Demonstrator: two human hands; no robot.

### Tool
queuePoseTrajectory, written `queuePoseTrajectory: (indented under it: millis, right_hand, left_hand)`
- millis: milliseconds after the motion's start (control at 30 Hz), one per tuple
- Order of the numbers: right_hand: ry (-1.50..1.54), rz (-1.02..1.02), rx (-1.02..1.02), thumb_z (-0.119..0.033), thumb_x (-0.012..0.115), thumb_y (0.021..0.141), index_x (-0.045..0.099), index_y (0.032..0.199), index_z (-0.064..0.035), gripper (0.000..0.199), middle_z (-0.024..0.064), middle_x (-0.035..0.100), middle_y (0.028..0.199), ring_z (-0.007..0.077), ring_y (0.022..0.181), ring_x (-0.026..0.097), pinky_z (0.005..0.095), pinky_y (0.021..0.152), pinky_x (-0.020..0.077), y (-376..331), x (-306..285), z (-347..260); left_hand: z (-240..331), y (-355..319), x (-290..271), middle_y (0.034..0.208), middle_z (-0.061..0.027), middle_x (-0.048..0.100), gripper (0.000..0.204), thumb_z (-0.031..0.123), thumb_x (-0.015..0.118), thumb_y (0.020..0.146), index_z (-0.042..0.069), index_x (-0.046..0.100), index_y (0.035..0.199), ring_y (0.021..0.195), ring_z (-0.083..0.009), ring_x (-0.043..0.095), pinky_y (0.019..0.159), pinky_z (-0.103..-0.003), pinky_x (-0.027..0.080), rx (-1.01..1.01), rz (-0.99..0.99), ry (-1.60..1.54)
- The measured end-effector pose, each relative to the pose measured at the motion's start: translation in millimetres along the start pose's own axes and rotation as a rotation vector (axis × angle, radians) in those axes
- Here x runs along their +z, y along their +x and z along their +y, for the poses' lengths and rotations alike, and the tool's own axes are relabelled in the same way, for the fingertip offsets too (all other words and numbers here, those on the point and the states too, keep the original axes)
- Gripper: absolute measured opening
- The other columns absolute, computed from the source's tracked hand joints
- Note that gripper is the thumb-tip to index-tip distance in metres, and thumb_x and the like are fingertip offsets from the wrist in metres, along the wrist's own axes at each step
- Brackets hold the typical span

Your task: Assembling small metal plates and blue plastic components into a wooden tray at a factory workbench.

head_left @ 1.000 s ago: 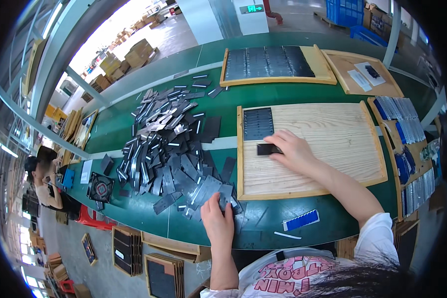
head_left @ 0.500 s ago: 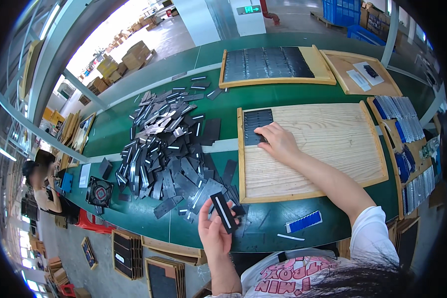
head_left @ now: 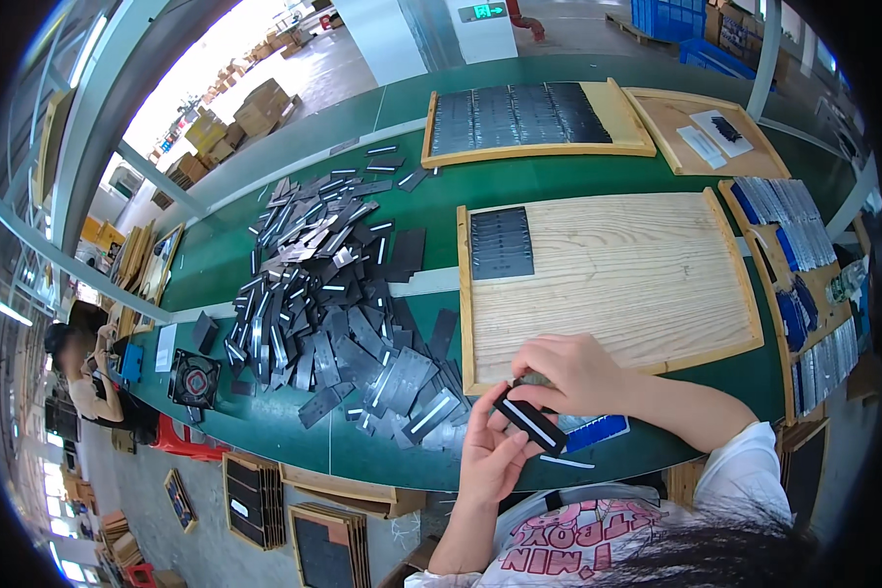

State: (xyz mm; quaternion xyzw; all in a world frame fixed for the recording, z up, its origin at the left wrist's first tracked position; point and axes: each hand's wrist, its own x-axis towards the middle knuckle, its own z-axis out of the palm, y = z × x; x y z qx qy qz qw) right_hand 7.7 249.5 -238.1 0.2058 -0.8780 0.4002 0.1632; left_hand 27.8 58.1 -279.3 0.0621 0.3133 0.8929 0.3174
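Observation:
My left hand (head_left: pixel 488 453) and my right hand (head_left: pixel 568 373) meet at the near edge of the green table (head_left: pixel 363 446), both gripping one small dark flat plate with a pale stripe (head_left: pixel 530 421). Just beyond them lies a light wooden tray (head_left: pixel 637 284) with a few dark plates (head_left: pixel 501 243) laid flat in its far left corner. To the left spreads a big loose heap of the same dark plates (head_left: pixel 333 304).
A second wooden tray filled with dark plates (head_left: pixel 519 116) lies at the far side, a third tray (head_left: pixel 706 132) to its right. Blue strips in racks (head_left: pixel 794 255) line the right edge. A blue card (head_left: pixel 598 431) lies near my hands. Another person (head_left: pixel 78 353) sits at far left.
My right hand has drawn back from the plates in the tray's far left corner to the near edge. My left hand lifted a plate off the heap, and both hands now hold it.

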Motion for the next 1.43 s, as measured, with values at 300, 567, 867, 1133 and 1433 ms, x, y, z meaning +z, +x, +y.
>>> queuePoseTrajectory:
  millis: [300,567,867,1133,1433]
  right_hand:
    - [0.034,0.019,0.047,-0.026,0.078,0.074,0.059,0.082,-0.0098,0.027,0.0044,0.060,0.077,0.0255,0.069,0.061,0.0342,0.057,0.0462,-42.3,-18.4,-20.9]
    - [0.195,-0.018,0.060,-0.028,0.078,0.076,0.058,0.083,-0.0118,0.027,0.0017,0.060,0.080,0.0219,0.071,0.061,0.0333,0.059,0.0479,-62.3,-27.1,-25.8]
    - [0.013,-0.050,0.093,-0.023,0.083,0.064,0.063,0.091,-0.0145,0.034,0.0001,0.064,0.088,0.0208,0.080,0.062,0.0326,0.059,0.0511,-108.0,-25.8,-15.6]
    - [-0.141,-0.092,0.142,-0.018,0.081,0.065,0.064,0.096,-0.0143,0.036,-0.0019,0.066,0.092,0.0177,0.087,0.063,0.0301,0.061,0.0528,-117.3,-25.4,-3.8]
    - [-0.121,-0.087,0.141,-0.021,0.081,0.066,0.065,0.097,-0.0145,0.036,-0.0020,0.065,0.088,0.0172,0.086,0.063,0.0296,0.060,0.0523,-122.9,-24.3,1.1]
  left_hand:
    - [-18.8,2.7,1.2,0.134,-0.0203,0.048,0.068,-0.015,0.052,0.086,0.006,0.028,0.146,0.119,-0.0295,0.056,0.093,-0.042,0.054,-0.020,-0.118,-0.030]
    - [-25.6,7.7,-0.2,0.128,-0.0219,0.052,0.066,-0.015,0.052,0.085,0.006,0.031,0.144,0.110,-0.0323,0.061,0.088,-0.040,0.055,0.029,-0.113,0.097]
    - [-0.5,14.2,-2.5,0.121,-0.0211,0.056,0.059,-0.014,0.056,0.082,0.006,0.036,0.134,0.113,-0.0415,0.058,0.091,-0.053,0.054,0.151,0.105,0.079]
    - [-5.9,15.1,1.7,0.121,-0.0199,0.055,0.041,-0.018,0.056,0.080,0.001,0.047,0.115,0.119,-0.0409,0.054,0.094,-0.051,0.053,0.142,0.096,0.071]
    - [-7.7,16.3,-0.3,0.123,-0.0212,0.054,0.041,-0.019,0.056,0.080,0.001,0.047,0.115,0.123,-0.0401,0.051,0.096,-0.055,0.051,0.152,0.070,0.091]
